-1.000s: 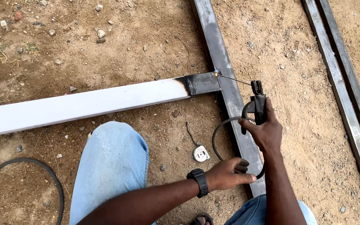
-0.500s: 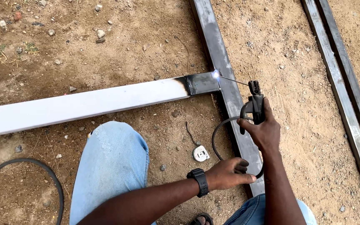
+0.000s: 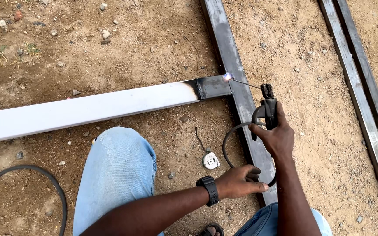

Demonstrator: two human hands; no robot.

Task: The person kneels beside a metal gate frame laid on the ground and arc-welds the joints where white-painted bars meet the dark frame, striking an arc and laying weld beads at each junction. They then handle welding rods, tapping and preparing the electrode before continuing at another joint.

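Note:
My right hand (image 3: 274, 135) grips a black welding electrode holder (image 3: 268, 107). Its thin rod (image 3: 243, 82) reaches left to a small bright spark (image 3: 228, 76) at the joint where a white square tube (image 3: 88, 107) meets a dark steel bar (image 3: 237, 83). The tube's end is scorched black. My left hand (image 3: 241, 180), with a black wristwatch (image 3: 209, 190), rests on the dark bar and holds the holder's black cable loop (image 3: 228, 148).
My knee in light blue jeans (image 3: 117, 175) is bent over sandy, stony ground. A small white round object (image 3: 211, 160) lies by the bar. Another black cable (image 3: 31, 183) curves at lower left. Two more long steel bars (image 3: 359, 96) lie at right.
My right hand has moved the holder slightly toward the joint, and a spark now shows at the rod's tip. My left hand has stayed put.

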